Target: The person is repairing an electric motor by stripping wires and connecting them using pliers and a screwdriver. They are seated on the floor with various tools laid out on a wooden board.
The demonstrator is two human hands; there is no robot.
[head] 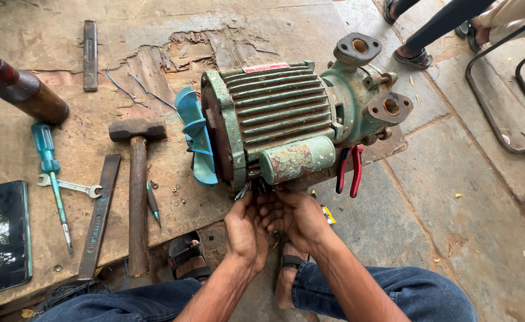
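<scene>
Two hands meet at the near edge of the green motor pump (286, 119), which lies on its side on a worn wooden board (155, 71) on the stone floor. The left hand (246, 229) and right hand (295, 216) press together just below the small rusty cylinder (297, 158), fingers bunched around thin wire ends (242, 191); whether they pinch the wires, I cannot tell. At 9 o'clock of the motor the blue fan (196, 136) is bare. At 3 o'clock of the hands lie red-handled pliers (349, 170). Further toward 9 o'clock lie a hammer (137, 179), a flat file (100, 217), a spanner (70, 186) and a green screwdriver (51, 173). The heavy motor sits near the board's edge; a tug on the wires could probably shift it onto the sandalled feet (188, 256), and small nuts (176, 192) might roll away.
</scene>
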